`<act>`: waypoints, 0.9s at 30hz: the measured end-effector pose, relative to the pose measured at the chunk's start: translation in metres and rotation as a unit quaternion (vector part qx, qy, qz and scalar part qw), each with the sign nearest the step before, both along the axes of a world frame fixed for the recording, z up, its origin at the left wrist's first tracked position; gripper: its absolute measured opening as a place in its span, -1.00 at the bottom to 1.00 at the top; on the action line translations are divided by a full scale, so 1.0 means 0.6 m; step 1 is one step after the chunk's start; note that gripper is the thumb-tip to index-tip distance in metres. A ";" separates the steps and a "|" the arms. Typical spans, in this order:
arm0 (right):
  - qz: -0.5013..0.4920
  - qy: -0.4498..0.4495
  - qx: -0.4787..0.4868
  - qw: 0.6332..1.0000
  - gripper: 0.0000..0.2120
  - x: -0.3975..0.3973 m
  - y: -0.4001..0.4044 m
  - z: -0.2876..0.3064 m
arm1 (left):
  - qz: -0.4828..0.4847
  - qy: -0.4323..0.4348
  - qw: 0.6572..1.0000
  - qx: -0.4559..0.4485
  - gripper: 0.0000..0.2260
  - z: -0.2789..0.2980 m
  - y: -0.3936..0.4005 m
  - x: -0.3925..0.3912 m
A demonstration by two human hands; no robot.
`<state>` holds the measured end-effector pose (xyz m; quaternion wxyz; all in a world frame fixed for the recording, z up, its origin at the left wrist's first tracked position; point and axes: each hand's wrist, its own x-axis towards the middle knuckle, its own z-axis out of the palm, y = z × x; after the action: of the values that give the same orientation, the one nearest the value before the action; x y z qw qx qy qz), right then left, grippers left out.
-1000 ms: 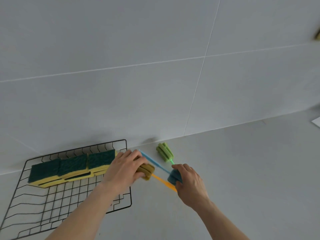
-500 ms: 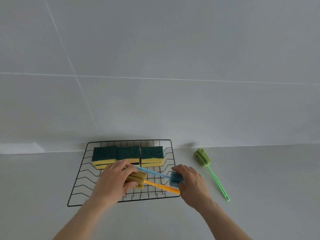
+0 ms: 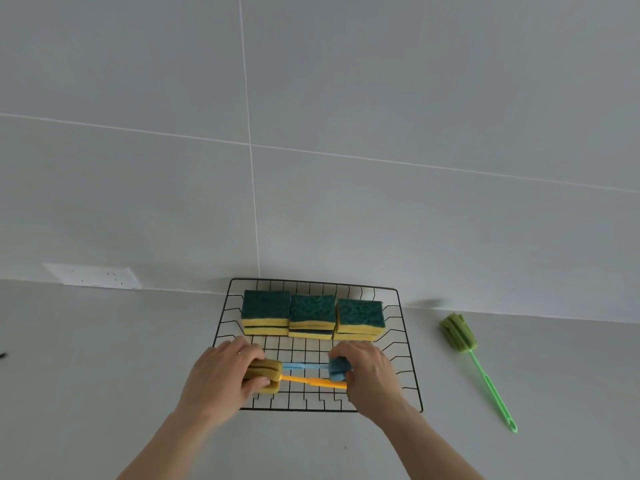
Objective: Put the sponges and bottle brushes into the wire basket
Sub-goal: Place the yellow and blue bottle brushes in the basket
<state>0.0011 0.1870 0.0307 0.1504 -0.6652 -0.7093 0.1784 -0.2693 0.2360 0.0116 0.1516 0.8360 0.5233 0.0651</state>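
Note:
A black wire basket sits on the grey counter against the wall. Several green-and-yellow sponges stand stacked in a row along its back. Over the basket's front half, my left hand grips the yellow foam head of an orange-handled bottle brush. My right hand grips the blue foam head of a blue-handled bottle brush. The two brushes lie side by side, heads at opposite ends. A green bottle brush lies on the counter to the right of the basket.
The counter is grey and meets a tiled wall behind the basket. A white socket plate is low on the wall at the left. A small dark speck lies at the far left edge.
Both hands have carried the orange and blue brushes leftward from beside the green brush to above the basket's front half. The camera view has swung round and the brushes now lie level.

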 end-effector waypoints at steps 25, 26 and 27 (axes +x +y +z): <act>-0.002 -0.011 -0.035 0.999 -0.65 -0.002 0.023 -0.080 | -0.079 0.018 0.997 -0.014 -0.64 -0.072 0.039 0.028; 0.000 -0.015 -0.036 0.999 -0.65 0.000 0.022 -0.081 | -0.072 0.017 0.997 -0.033 -0.62 -0.074 0.041 0.030; 0.003 -0.017 -0.036 0.999 -0.65 0.000 0.022 -0.082 | -0.067 0.014 0.996 -0.052 -0.62 -0.075 0.042 0.030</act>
<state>0.0013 0.2003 -0.0187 0.1137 -0.6710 -0.7070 0.1924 -0.2511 0.2609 -0.0334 0.1916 0.8609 0.4710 0.0154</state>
